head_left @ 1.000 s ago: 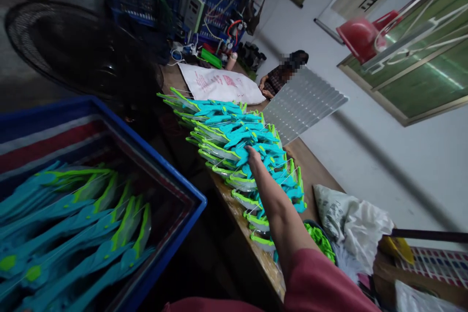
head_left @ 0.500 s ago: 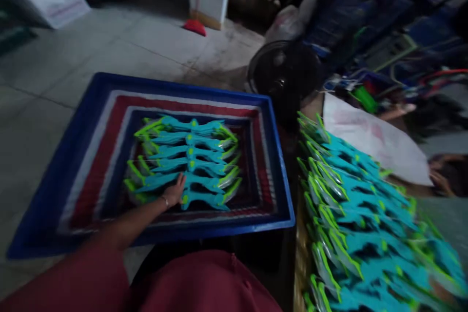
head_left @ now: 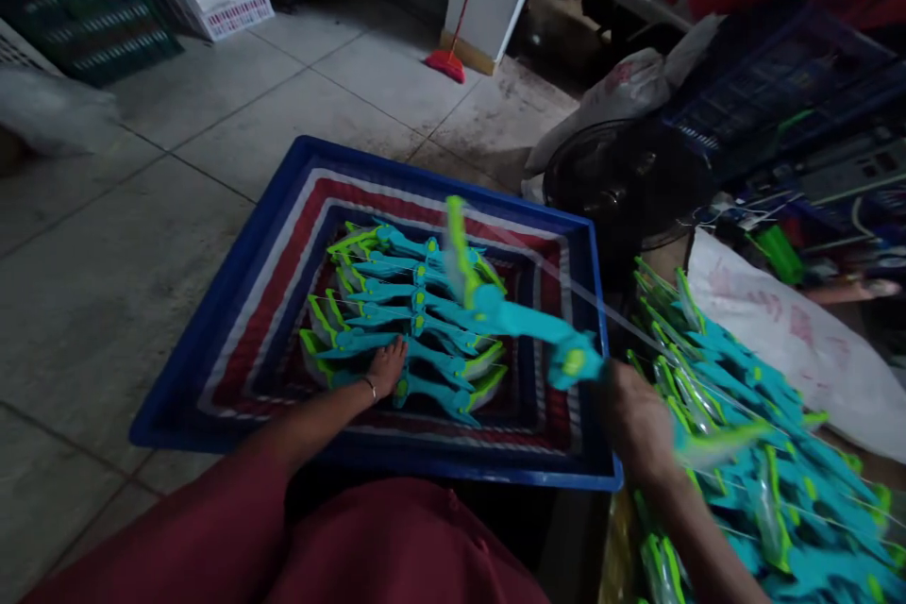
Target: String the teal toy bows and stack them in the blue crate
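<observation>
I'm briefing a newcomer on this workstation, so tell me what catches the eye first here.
The turquoise and lime toy bow stands out first, carried in the right hand over the near right corner of the blue crate. Inside the crate lies a stack of the same bows, with the left hand resting on the near ones. At the right edge a larger pile of bows covers the table.

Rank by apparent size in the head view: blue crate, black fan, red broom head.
1. Blue crate, largest by far.
2. Black fan.
3. Red broom head, smallest, though it sits farthest from the camera.
</observation>
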### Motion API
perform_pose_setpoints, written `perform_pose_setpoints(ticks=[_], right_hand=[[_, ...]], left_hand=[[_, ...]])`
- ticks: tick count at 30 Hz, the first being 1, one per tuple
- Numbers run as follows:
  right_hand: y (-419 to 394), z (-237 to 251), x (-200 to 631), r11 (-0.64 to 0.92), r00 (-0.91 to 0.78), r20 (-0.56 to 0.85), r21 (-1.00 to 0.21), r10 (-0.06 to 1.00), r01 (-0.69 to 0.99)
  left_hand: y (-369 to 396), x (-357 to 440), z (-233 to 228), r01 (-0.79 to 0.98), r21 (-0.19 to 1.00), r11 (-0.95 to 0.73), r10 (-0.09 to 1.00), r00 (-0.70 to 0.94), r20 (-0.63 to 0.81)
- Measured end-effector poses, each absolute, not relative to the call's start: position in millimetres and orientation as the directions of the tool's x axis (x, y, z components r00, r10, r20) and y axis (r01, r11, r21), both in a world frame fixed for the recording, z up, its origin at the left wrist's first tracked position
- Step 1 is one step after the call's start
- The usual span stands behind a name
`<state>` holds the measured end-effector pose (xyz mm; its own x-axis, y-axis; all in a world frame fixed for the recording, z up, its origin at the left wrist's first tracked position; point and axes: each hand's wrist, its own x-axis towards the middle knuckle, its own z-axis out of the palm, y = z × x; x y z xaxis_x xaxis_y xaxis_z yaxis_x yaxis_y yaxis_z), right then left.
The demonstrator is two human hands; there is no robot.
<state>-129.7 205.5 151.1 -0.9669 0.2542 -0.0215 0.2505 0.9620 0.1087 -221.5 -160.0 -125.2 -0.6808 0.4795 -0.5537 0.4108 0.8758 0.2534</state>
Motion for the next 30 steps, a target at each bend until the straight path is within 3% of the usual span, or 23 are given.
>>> perform_pose_setpoints(ticks=[3, 4, 8, 12, 21, 30], right_hand=[[121.8, 71.5, -203.8, 0.992, -0.962, -0.27, 0.1, -0.047, -0.077], [96.6, 40.9, -227.3, 0.99, -0.95, -0.303, 0.086, -0.082, -0.113], [38.5, -69.8, -288.1, 0.983, -0.909, -0.39, 0.044, -0.148, -0.179], [33.0, -136.9, -294.4, 0.985, -0.884, -0.441, 0.0, -0.153, -0.171], [43.0, -166.1, -288.6, 0.977, -0.847, -0.494, -0.026, -0.195, -0.21], [26.3, -155.4, -295.6, 0.984, -0.857, -0.485, -0.08, -0.175, -0.156]], left_hand=[[-160.8, -218.4, -127.8, 0.438, 0.26, 0.861, 0.508, -0.706, -0.494], [-160.9, -216.9, -129.2, 0.438, 0.257, 0.861, 0.508, -0.717, -0.478], [-159.1, -210.7, -140.7, 0.425, 0.232, 0.875, 0.484, -0.754, -0.444], [-155.0, -206.1, -152.9, 0.468, 0.221, 0.856, 0.515, -0.728, -0.453], [-146.5, -203.9, -152.9, 0.468, 0.271, 0.841, 0.538, -0.672, -0.509], [-159.5, -234.8, -134.7, 0.459, 0.333, 0.824, 0.565, -0.704, -0.429]])
